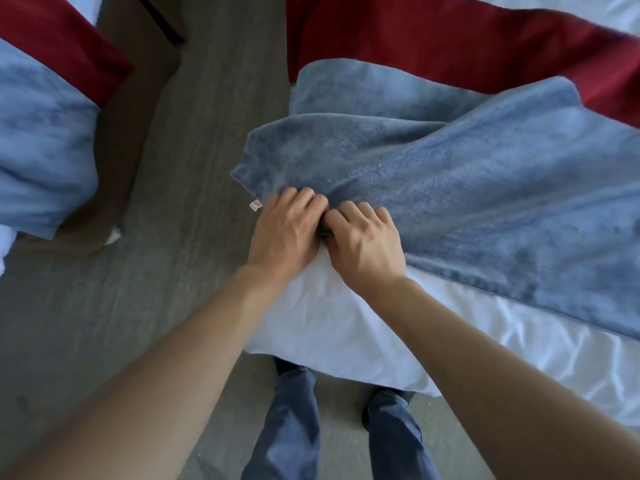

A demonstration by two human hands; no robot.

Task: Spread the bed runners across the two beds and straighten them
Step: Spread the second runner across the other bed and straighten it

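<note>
A blue runner (467, 188) lies rumpled across the right bed (346, 327), whose white sheet shows at its near corner. Beyond it a dark red runner (450, 50) crosses the same bed. My left hand (285, 233) and my right hand (363, 247) sit side by side at the blue runner's near edge, fingers curled into the cloth and gripping it. A small white label (255, 205) hangs from the runner's corner beside my left hand. On the left bed lie another blue runner (41, 143) and a red runner (59, 39).
A grey wood-look floor (194, 168) forms the aisle between the two beds. A brown bed skirt (104, 209) hangs on the left bed's side. My legs in blue trousers (287, 427) stand at the right bed's corner.
</note>
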